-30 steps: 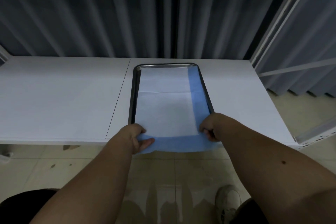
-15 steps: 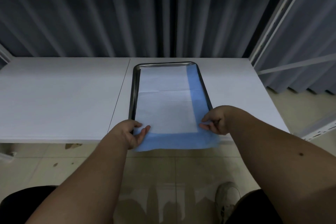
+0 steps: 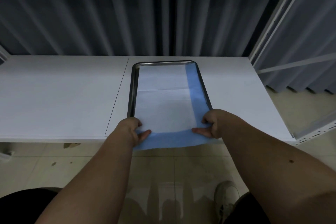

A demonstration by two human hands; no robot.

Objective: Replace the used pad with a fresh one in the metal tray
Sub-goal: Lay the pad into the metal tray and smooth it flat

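Note:
A long metal tray (image 3: 131, 92) lies on the white table, reaching from the back towards the front edge. A white pad with blue borders (image 3: 163, 100) is spread inside it. The pad's near blue edge hangs over the table's front. My left hand (image 3: 133, 129) pinches the near left corner of the pad, thumb on top. My right hand (image 3: 209, 125) pinches the near right corner the same way. The tray's near end is hidden under the pad and my hands.
The white table (image 3: 60, 100) has a seam left of the tray. Dark curtains hang behind it. A white metal shelf frame (image 3: 309, 129) stands at the right. Below are tiled floor and my shoe (image 3: 226, 200).
Both hands kept hold of the pad's near corners and shifted slightly. The thumbs now lie flatter on the blue edge. The pad's near edge still overhangs the table.

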